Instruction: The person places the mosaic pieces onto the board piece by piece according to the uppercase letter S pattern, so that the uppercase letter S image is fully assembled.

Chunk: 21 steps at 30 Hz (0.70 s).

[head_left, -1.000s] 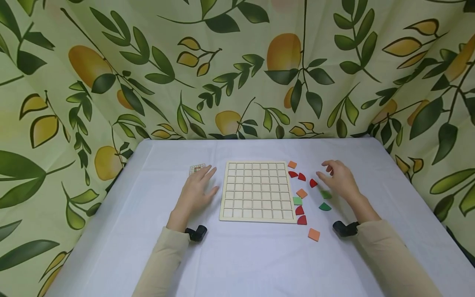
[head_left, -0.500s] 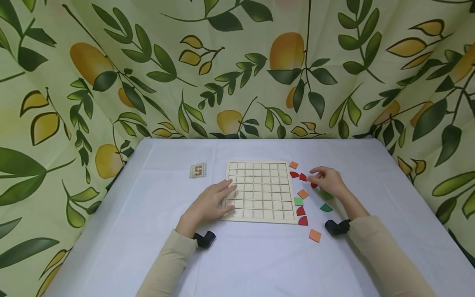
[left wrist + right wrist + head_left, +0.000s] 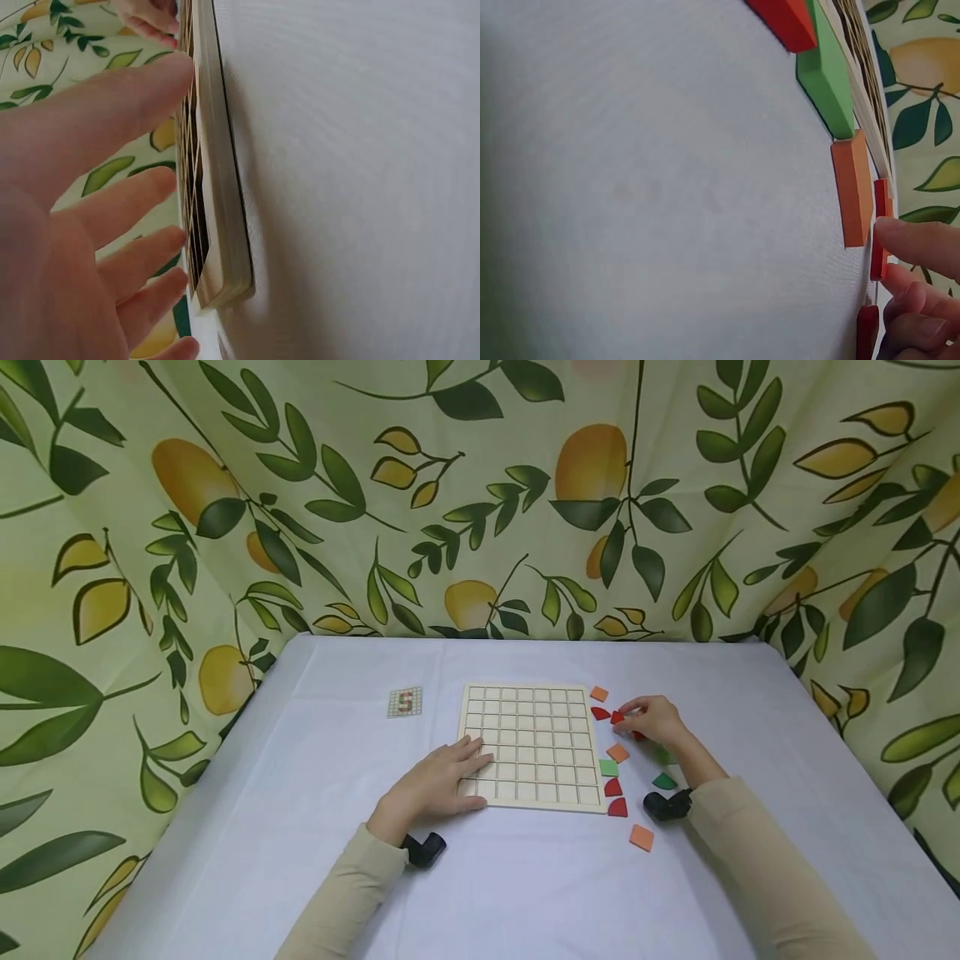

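Observation:
A pale wooden grid board (image 3: 535, 725) lies flat in the middle of the table. My left hand (image 3: 437, 779) rests on its lower left edge, fingers spread; the left wrist view shows the fingertips at the board's rim (image 3: 225, 225). Right of the board, my right hand (image 3: 658, 727) pinches a red quarter-circle tile (image 3: 880, 251) between thumb and fingertip. Another red quarter-circle tile (image 3: 600, 713) lies just left of those fingers. A further red tile (image 3: 637, 736) is partly hidden under the right hand, and a green tile (image 3: 664, 755) lies beneath the wrist.
A small card (image 3: 405, 702) with a gridded pattern lies left of the board. Along the board's right side are orange square tiles (image 3: 618, 752), a light green square (image 3: 608, 767) and red quarter-circles (image 3: 617, 807). A dark green quarter-circle (image 3: 664, 781) sits farther right.
My left hand has moved from beside the card onto the board's left edge, uncovering the card. My right hand has moved left and now pinches a red quarter-circle tile.

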Tool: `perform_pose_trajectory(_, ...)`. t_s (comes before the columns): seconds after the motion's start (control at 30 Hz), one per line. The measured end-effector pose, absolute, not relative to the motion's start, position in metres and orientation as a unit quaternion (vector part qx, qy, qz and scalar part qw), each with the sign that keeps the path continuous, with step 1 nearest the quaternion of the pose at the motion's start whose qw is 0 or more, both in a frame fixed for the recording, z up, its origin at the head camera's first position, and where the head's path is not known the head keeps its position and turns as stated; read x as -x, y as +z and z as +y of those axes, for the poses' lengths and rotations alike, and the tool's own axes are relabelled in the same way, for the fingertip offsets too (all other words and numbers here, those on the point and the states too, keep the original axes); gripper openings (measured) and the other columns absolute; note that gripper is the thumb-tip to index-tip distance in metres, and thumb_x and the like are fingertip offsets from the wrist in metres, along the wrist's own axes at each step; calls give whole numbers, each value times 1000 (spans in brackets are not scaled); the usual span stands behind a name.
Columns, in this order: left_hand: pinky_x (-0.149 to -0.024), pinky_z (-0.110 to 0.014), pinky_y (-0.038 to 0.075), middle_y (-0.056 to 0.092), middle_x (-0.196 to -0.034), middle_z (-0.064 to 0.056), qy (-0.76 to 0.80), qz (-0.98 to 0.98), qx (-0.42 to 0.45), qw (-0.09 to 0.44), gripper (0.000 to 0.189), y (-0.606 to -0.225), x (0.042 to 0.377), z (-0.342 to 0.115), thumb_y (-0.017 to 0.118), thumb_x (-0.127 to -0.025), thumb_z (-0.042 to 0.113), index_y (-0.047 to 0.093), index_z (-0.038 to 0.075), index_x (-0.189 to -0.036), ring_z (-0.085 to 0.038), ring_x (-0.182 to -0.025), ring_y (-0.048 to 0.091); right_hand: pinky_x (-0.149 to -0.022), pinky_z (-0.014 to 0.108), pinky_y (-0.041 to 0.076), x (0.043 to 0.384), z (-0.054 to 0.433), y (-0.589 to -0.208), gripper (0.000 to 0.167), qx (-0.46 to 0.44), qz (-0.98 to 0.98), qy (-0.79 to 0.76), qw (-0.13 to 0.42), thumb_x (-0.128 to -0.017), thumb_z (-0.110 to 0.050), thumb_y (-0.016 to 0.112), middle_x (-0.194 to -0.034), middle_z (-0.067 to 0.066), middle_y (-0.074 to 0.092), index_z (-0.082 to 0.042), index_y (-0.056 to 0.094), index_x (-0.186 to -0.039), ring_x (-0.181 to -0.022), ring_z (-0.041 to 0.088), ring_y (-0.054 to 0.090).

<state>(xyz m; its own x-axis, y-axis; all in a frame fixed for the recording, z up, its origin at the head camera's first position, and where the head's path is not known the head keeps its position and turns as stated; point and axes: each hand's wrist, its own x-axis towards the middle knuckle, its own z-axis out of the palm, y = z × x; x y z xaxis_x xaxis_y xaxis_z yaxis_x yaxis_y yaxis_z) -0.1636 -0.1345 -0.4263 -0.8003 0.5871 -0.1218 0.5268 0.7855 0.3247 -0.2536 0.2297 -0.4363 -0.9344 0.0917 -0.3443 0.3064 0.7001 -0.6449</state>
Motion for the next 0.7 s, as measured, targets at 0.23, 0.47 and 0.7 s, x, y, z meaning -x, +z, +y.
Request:
perform_pose_trajectory(0.23,-120,-49,32,31,-159,-10,161,936,-283,130,65,-429,163,-132,67,-87,39,46,16,-144,-32,-150,25,-58,20,42,257,228,-437,41,-119,911,-365,147,-85,-18,71,-91,12,54,0,61,-120,-78,21,48)
perform_pose_trajectory(0.47,-118,-51,35,31,-159,-10,182,936,-270,135,65,-429,160,-129,71,-84,34,49,15,-142,-34,-149,26,-59,21,42,256,228,-433,39,-110,913,-363,147,-85,-19,70,-89,11,56,1,63,-118,-79,21,49)
perform_pose_trajectory(0.7,-116,-50,37,35,-156,-14,172,934,-285,130,64,-426,157,-127,73,-82,32,51,13,-140,-37,-146,31,-60,24,39,252,230,-429,43,-103,913,-370,138,-86,-22,70,-77,5,57,-1,62,-121,-74,20,50)
